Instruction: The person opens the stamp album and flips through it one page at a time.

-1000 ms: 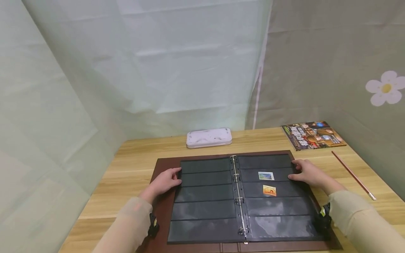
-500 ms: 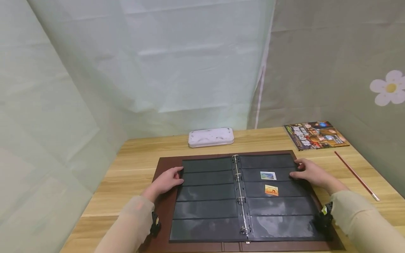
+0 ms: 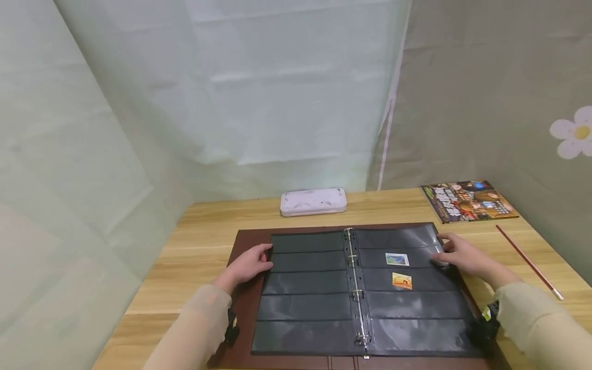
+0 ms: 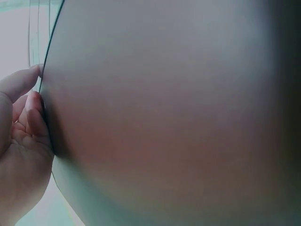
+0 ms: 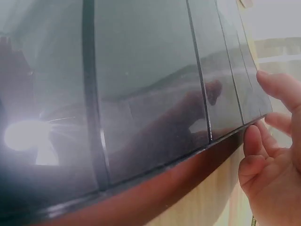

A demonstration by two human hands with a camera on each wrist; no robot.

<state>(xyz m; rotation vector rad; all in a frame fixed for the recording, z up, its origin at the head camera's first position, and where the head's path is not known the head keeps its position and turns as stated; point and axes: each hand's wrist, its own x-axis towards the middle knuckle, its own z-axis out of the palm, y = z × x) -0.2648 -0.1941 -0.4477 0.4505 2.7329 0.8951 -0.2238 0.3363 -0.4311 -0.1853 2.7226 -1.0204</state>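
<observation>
An open stamp album (image 3: 305, 277) with black pocket pages and a brown cover lies on the table. My left hand (image 3: 247, 264) holds the left page's outer edge, its fingers partly curled there in the left wrist view. On the opposite side, my right hand (image 3: 464, 255) pinches the outer edge of the right page (image 5: 146, 94), which bends up slightly. Two stamps sit in the right page: a blue-green stamp (image 3: 397, 259) above an orange stamp (image 3: 402, 281). Metal rings (image 3: 356, 295) run down the middle. Some fingertips are hidden by the page edges.
Behind the album stands a flat white case (image 3: 313, 202). A colourful booklet (image 3: 469, 201) lies at the back right. To the right of my right hand is a thin red pencil (image 3: 527, 260). Fabric hangs (image 3: 287, 103) behind the wooden table (image 3: 185, 257).
The outer edge of the right page has risen a little, and its shine has shifted. Both hands keep nearly the same places on the album; the view has swung slightly left.
</observation>
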